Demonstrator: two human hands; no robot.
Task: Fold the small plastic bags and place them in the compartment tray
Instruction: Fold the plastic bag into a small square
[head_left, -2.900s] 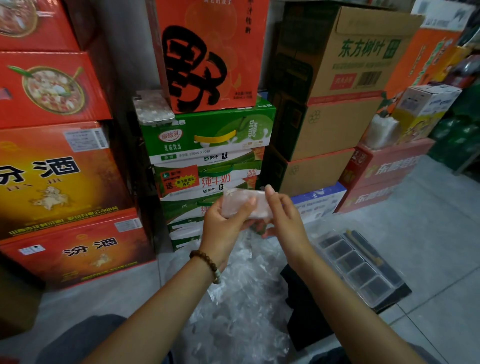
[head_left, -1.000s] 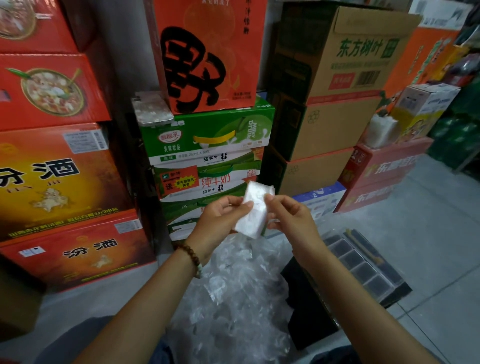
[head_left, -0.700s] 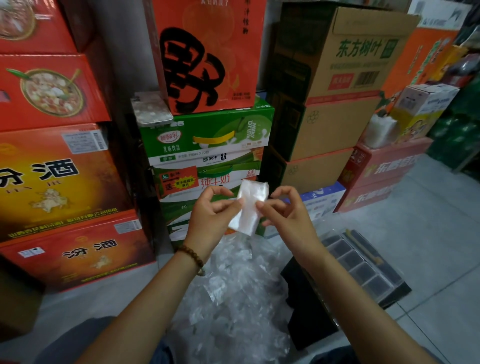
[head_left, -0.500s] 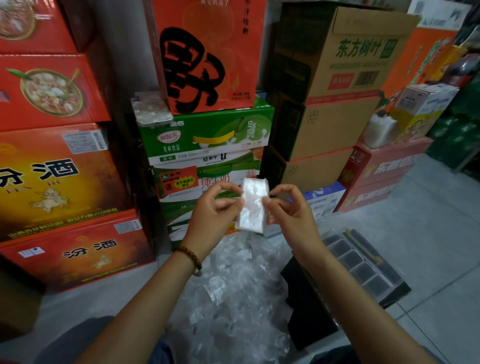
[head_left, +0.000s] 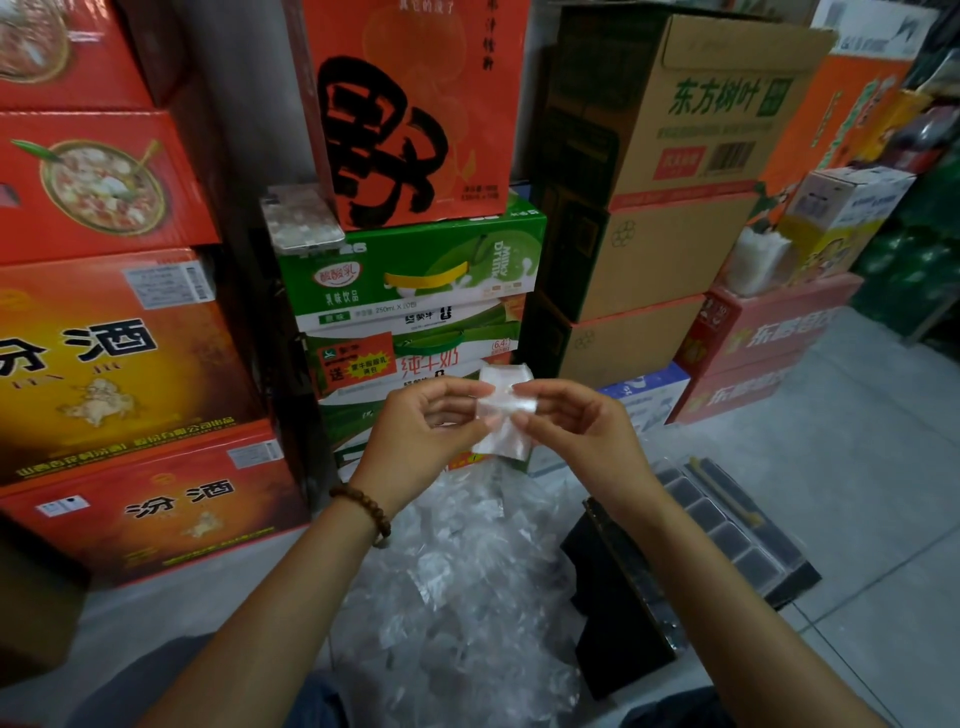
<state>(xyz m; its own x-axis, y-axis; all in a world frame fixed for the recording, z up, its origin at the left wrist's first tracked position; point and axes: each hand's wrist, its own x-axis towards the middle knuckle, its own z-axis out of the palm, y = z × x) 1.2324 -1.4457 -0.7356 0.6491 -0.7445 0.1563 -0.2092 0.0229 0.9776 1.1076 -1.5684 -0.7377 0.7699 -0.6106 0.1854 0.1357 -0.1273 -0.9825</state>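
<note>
Now creased across its middle, the clear bag is pinched by left hand and right hand.

Stacked drink cartons stand behind a black box.

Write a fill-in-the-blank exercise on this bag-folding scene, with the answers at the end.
The left hand and right hand together pinch just ___ small plastic bag.
The bead bracelet is on the ___ wrist.
The compartment tray lies to the person's ___.
Missing words: one; left; right.
</note>
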